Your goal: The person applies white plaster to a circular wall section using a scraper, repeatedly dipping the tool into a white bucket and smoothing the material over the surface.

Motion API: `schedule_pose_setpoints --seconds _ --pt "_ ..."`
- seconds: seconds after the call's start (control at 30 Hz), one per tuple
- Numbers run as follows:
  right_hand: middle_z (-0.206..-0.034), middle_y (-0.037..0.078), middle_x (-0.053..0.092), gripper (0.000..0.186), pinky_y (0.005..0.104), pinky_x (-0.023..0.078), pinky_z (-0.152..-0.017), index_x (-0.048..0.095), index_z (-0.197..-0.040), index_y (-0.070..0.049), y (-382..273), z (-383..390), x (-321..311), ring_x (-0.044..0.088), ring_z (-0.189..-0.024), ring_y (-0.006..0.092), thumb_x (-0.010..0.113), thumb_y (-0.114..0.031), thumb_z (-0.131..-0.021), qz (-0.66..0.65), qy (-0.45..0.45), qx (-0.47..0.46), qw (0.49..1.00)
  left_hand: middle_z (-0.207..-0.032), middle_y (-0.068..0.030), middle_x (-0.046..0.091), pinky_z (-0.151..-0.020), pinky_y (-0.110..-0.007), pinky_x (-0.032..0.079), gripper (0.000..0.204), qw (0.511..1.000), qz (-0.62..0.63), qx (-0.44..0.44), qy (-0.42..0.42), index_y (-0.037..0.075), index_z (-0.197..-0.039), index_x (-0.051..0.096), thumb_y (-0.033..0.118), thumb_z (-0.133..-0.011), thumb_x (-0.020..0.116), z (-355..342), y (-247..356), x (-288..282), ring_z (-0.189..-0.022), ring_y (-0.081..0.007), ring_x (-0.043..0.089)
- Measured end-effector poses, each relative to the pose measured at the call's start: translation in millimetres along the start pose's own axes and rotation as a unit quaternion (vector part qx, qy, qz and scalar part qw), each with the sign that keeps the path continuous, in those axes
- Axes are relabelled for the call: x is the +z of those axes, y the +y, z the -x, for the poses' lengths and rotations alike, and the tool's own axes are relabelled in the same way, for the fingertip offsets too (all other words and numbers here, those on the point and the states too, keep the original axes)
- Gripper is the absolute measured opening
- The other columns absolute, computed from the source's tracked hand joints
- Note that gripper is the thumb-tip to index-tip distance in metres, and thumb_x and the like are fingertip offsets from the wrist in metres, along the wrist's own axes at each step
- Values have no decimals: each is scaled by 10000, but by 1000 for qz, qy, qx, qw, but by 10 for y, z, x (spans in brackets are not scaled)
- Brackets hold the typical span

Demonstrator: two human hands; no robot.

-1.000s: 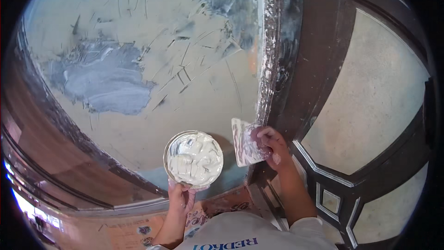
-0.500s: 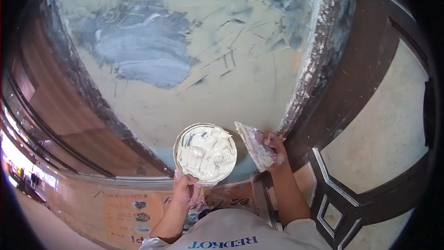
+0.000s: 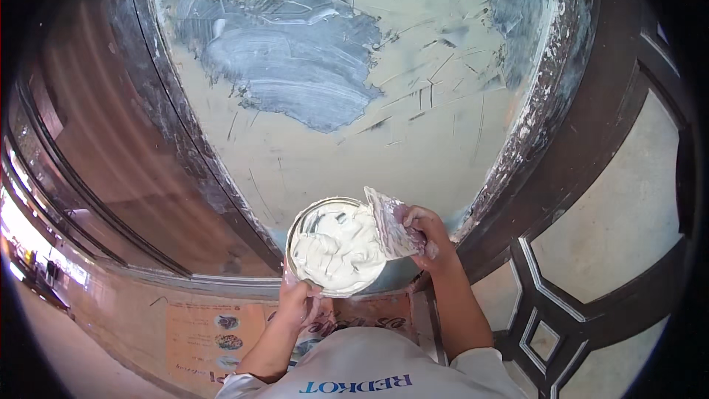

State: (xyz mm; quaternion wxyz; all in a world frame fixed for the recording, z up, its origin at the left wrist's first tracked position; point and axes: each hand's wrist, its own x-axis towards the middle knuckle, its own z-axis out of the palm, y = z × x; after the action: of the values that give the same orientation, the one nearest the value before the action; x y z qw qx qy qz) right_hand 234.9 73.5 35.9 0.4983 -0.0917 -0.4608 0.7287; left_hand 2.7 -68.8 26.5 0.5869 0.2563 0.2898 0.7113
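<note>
My left hand [image 3: 301, 301] grips the near rim of a round tub [image 3: 295, 230]. Thick off-white filler paste [image 3: 336, 251] fills the tub, with its surface stirred into ridges. In my right hand [image 3: 430, 238] is a flat putty spreader [image 3: 393, 223], smeared with paste and held tilted. Its lower left edge overlaps the tub's right rim; whether it touches the paste I cannot tell. Ahead stands a pale wall panel [image 3: 354, 155] marked with dark scratches. A grey-blue smoothed patch [image 3: 295, 59] covers its upper left part.
Dark wooden frames with flaking paint border the panel at left [image 3: 166, 89] and right [image 3: 543, 89]. At far right is a dark lattice [image 3: 613, 325] with pale panes. An orange printed sheet [image 3: 210, 336] lies low on the left, and brown glossy panelling [image 3: 111, 140] fills the left side.
The spreader has come left from beside the tub to over its right rim. My view has shifted, so the wall patch sits further right and higher.
</note>
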Motion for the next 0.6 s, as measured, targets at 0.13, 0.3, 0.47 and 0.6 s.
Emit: schedule_pose_setpoints --seconds 0.13,0.3,0.47,0.6 --pt "-1002 115 600 123 310 529 -741 588 -882 16 17 -52 145 617 -858 181 511 -79 -866 -48 44 9 998 -1414 -159 417 -1090 -396 379 913 999 -3 -37 -23 74 -1483 250 -83 -604 441 29 58 -107 -1324 -305 422" --pt "-999 73 600 138 236 471 -542 595 -886 -4 -9 -80 196 581 -711 108 477 -56 -838 68 155 -19 985 -1419 -215 409 -1057 -485 447 869 996 52 -42 -53 30 -1460 263 -40 -626 499 -22 102 -241 -1294 -383 458" --pt "-991 63 583 241 221 467 -574 555 -1068 -22 -285 0 168 567 -748 101 475 0 -842 137 157 -83 974 -1453 -242 372 -1099 -497 404 866 989 107 -46 -94 2 -1474 227 -28 -652 498 -73 232 -293 -1328 -396 424" --pt "-1105 96 569 543 254 491 -778 349 -1373 -37 -590 9 443 583 -898 119 495 66 -861 308 178 -137 924 -1464 -218 376 -1085 -486 411 846 989 124 -9 -78 33 -1484 234 -60 -673 457 -100 381 -237 -1330 -378 425"
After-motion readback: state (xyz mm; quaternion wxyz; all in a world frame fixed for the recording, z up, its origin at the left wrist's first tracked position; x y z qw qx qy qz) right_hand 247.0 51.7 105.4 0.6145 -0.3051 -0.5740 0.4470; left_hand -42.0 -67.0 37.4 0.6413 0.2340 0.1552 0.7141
